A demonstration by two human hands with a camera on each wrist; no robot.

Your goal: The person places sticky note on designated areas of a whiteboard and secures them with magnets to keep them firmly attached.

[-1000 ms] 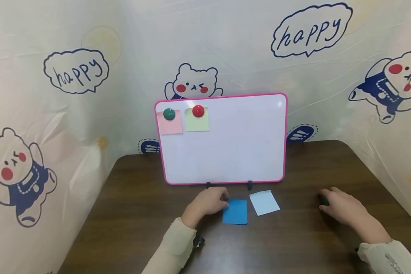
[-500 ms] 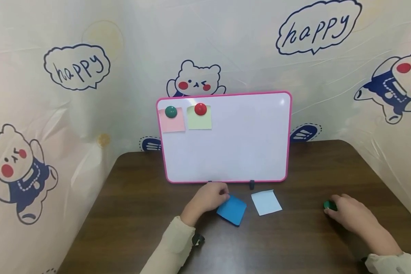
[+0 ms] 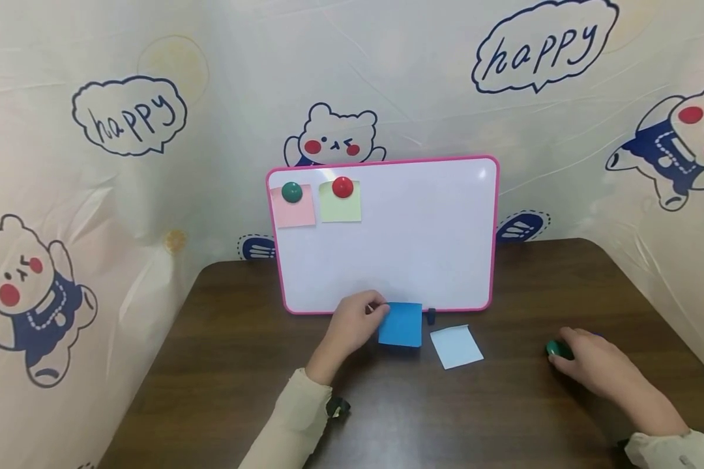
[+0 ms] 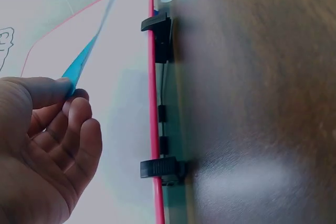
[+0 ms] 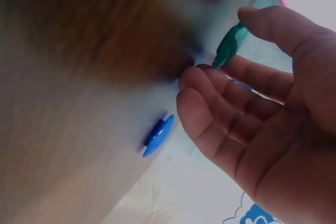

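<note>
Two hands, two holds: a blue sticky note (image 3: 401, 326) in the left hand (image 3: 352, 319), a green round magnet (image 3: 554, 348) in the right hand (image 3: 598, 368)

The left hand pinches the blue sticky note by its left side, thumb against fingertips with no gap beyond the paper, the remaining fingers loosely bent. In the head view the note hangs in front of the bottom edge of the pink-framed whiteboard (image 3: 399, 260), covering part of the frame; whether it touches the board cannot be told.

Well off to the right, low over the brown table (image 3: 211, 365), the right hand grips the green round magnet between thumb and fingers, the outer fingers gently curved. Just beside those fingers, a blue round magnet (image 5: 159, 136) shows in the right wrist view.

A pale blue sticky note (image 3: 456, 346) lies on the table in front of the board, near the blue one. At the board's upper left, a dark green magnet (image 3: 291, 192) sits on a pink sticky note (image 3: 293, 215), and to its right a red magnet (image 3: 343, 187) sits on a light green sticky note (image 3: 340, 211). Black clips (image 4: 159, 168) grip the board's bottom edge. Behind everything hangs a pale backdrop (image 3: 416, 98) printed with cartoon bears and "happy" speech bubbles
</note>
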